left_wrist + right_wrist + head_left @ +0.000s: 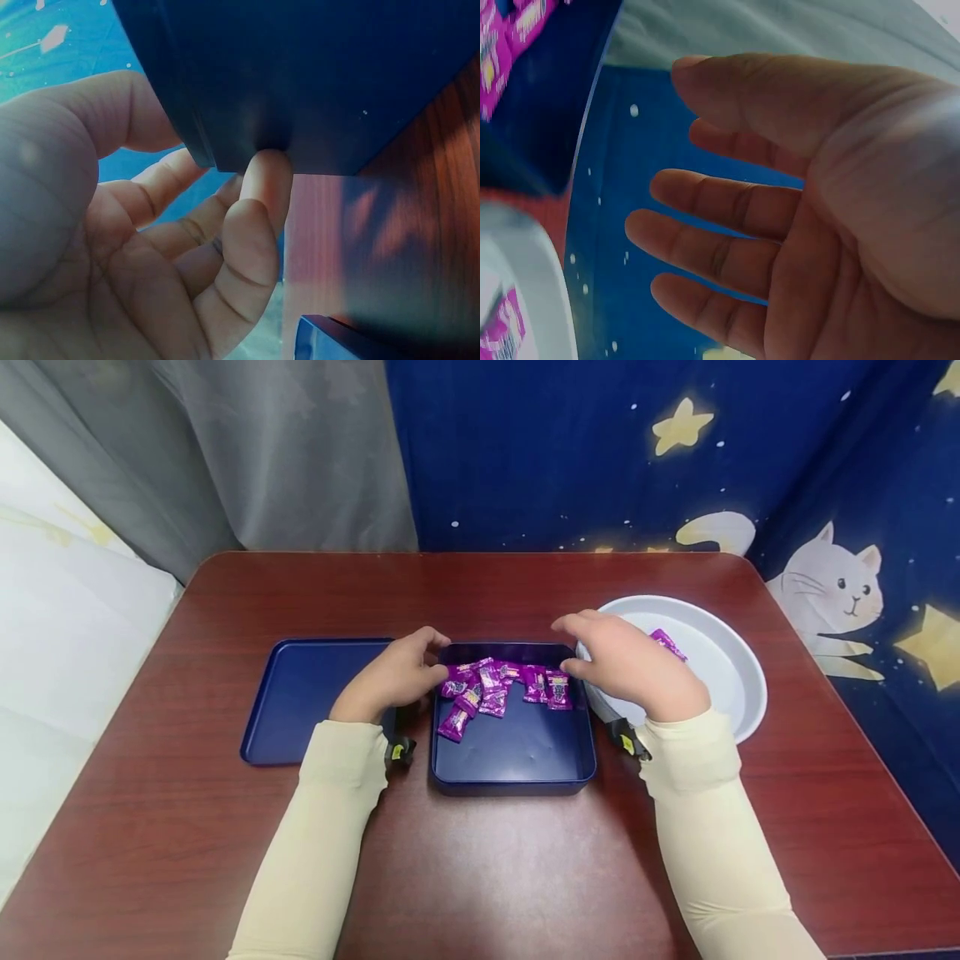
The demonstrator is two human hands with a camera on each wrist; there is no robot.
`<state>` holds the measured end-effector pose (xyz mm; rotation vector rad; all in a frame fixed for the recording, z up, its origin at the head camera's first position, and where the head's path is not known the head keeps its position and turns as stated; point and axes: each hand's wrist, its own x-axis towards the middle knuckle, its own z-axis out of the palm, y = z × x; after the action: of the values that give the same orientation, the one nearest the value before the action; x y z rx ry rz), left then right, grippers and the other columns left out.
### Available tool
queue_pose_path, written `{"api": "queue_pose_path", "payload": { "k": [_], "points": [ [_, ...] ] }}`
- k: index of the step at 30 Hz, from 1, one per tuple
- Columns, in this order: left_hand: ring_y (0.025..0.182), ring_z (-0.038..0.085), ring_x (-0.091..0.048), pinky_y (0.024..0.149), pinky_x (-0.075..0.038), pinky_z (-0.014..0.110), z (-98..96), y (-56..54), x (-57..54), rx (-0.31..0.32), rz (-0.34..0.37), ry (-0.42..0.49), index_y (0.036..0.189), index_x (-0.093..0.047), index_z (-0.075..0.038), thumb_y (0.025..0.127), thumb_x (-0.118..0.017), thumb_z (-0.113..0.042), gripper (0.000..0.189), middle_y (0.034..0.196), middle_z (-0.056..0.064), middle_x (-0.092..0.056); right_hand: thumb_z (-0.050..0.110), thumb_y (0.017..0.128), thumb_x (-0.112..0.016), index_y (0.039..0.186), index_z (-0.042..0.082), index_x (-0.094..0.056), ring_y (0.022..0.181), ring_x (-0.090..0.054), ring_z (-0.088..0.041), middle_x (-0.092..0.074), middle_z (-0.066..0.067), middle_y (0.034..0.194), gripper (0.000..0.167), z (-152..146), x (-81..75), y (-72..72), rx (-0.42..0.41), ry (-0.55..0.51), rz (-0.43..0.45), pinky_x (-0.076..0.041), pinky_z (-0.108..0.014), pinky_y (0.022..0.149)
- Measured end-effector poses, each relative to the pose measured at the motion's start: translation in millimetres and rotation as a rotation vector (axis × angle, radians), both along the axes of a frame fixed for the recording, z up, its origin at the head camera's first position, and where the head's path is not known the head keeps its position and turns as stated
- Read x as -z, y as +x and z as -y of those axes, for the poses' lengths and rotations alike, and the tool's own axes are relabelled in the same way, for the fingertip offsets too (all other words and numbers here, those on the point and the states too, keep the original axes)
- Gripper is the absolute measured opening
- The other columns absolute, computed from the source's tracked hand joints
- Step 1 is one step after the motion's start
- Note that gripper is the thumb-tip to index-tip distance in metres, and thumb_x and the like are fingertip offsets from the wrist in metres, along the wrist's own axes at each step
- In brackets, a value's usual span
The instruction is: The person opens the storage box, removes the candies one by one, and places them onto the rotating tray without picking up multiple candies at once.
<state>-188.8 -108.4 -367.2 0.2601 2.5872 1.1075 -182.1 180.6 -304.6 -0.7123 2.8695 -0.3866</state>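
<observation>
An open dark blue tin box point(519, 752) stands in the middle of the table. Several purple-wrapped candies point(491, 681) lie in it, mostly toward its back and left. At the back left corner of the box, my left hand point(397, 672) grips the side, its thumb point(139, 112) at the rim and the little finger against the outer wall. My right hand point(633, 664) is held over the box's right rim and the near-left part of a white round tray point(738, 685), fingers spread and holding nothing. One purple candy point(667, 644) shows in the tray beyond the hand.
To the left lies a flat blue lid point(300, 702), partly covered by the left hand and sleeve. The reddish-brown table point(495, 877) reaches back to a grey curtain point(300, 460) and a blue starry curtain point(525, 452).
</observation>
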Motion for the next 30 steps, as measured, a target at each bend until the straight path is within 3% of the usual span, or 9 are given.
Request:
{"api": "queue_pose_path", "payload": {
  "k": [2,7,12,18,24,30],
  "points": [
    [0.111,0.03,-0.058,0.087,-0.054,0.046,1.4,-2.0,0.8,-0.003,-0.007,-0.003,0.138,-0.048,-0.007,0.097,-0.059,-0.015,0.044,0.132,0.016,-0.056,0.014,0.09,-0.073,0.138,0.003,-0.054,0.121,-0.055,-0.032,-0.059,-0.016,0.131,0.052,9,1.9,-0.7,-0.046,-0.009,-0.007,-0.042,-0.048,0.104],
    [0.102,0.028,-0.062,0.074,-0.056,0.039,1.6,-5.2,3.3,0.008,0.012,0.015,0.139,-0.047,-0.008,0.097,-0.059,-0.016,0.044,0.131,0.016,-0.056,0.017,0.091,-0.072,0.135,0.005,-0.057,0.116,-0.059,-0.03,-0.06,-0.015,0.129,0.049,29,10.2,-1.9,-0.137,0.004,-0.012,-0.046,-0.045,0.101],
    [0.099,0.027,-0.063,0.07,-0.057,0.036,2.0,-7.4,3.6,0.002,0.006,0.016,0.137,-0.048,-0.008,0.096,-0.059,-0.015,0.043,0.129,0.015,-0.057,0.02,0.09,-0.073,0.135,0.006,-0.058,0.107,-0.063,-0.028,-0.062,-0.014,0.124,0.049,45,14.5,-6.0,-0.143,0.055,-0.012,-0.049,-0.044,0.097],
    [0.105,0.028,-0.061,0.076,-0.056,0.039,1.8,-10.5,4.8,0.002,0.002,0.007,0.137,-0.048,-0.008,0.096,-0.06,-0.015,0.043,0.129,0.015,-0.058,0.022,0.09,-0.073,0.133,0.007,-0.06,0.103,-0.063,-0.026,-0.063,-0.012,0.119,0.048,64,24.0,-12.2,-0.194,0.107,-0.02,-0.051,-0.042,0.093],
    [0.104,0.027,-0.062,0.077,-0.056,0.039,2.3,-9.3,3.0,0.001,0.0,-0.001,0.136,-0.048,-0.009,0.096,-0.06,-0.015,0.042,0.128,0.015,-0.058,0.021,0.089,-0.075,0.131,0.009,-0.062,0.096,-0.062,-0.022,-0.062,-0.009,0.111,0.046,80,32.4,-13.7,-0.247,0.109,-0.021,-0.052,-0.039,0.09],
    [0.096,0.026,-0.064,0.07,-0.055,0.037,2.6,-8.7,2.4,0.008,-0.024,-0.001,0.136,-0.049,-0.008,0.096,-0.059,-0.015,0.041,0.127,0.016,-0.059,0.018,0.088,-0.076,0.127,0.008,-0.064,0.092,-0.061,-0.021,-0.062,-0.009,0.108,0.042,87,38.7,-17.9,-0.265,0.111,-0.017,-0.052,-0.038,0.087]
  ]
}}
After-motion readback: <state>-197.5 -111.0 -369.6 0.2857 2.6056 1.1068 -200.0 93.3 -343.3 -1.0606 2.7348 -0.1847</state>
